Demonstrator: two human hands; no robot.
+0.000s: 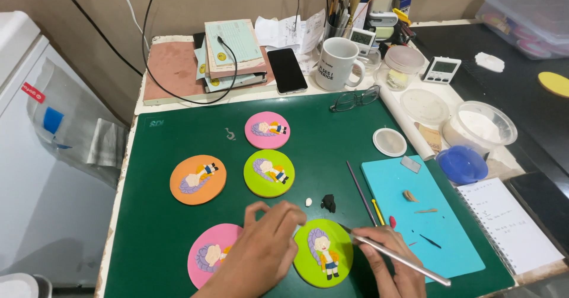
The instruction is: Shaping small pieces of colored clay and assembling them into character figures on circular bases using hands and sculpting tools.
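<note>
My right hand (388, 261) grips a thin metal sculpting tool (403, 260), its tip resting at the right edge of a lime green clay disc (323, 252) that carries a small figure with purple hair. My left hand (261, 250) lies on the green cutting mat (178, 215), its fingertips touching the left rim of that disc. It partly covers a pink disc (207, 256) with a similar figure. Just beyond the fingers sit a tiny white clay bit (308, 202) and a black clay lump (328, 202).
Three more decorated discs lie further out: orange (197, 179), lime green (268, 173), pink (267, 130). A blue mat (421, 215) with clay scraps, thin tools (361, 192), lids, tubs, glasses (354, 99), a mug (336, 64), a phone (287, 70) and a notebook (510, 224) crowd the right and back.
</note>
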